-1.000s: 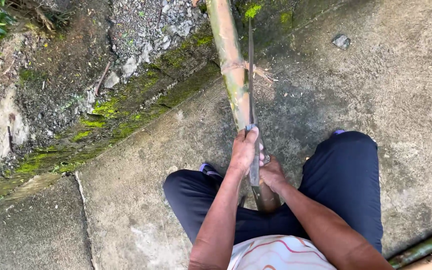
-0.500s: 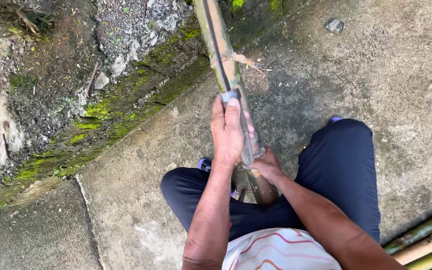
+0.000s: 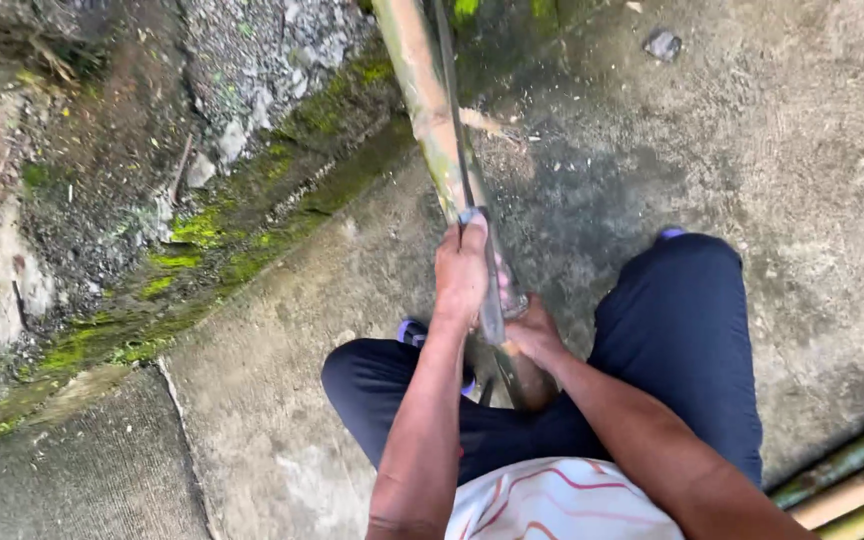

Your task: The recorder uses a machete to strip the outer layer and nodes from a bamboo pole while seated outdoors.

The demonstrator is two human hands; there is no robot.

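A long green-yellow bamboo pole runs from the top of the view down between my knees. A long dark blade lies along the pole. My left hand is wrapped around the pole and the blade's upper part. Lower down, my right hand grips the blade's handle end against the pole. I sit or squat in dark trousers and a striped white shirt.
Concrete paving lies under me. A mossy gutter edge and stony earth bank run along the left. More bamboo poles lie at the lower right. A small stone rests at the upper right.
My left hand has slid up the pole from beside my right hand and stays high on it. The view has shifted slightly.
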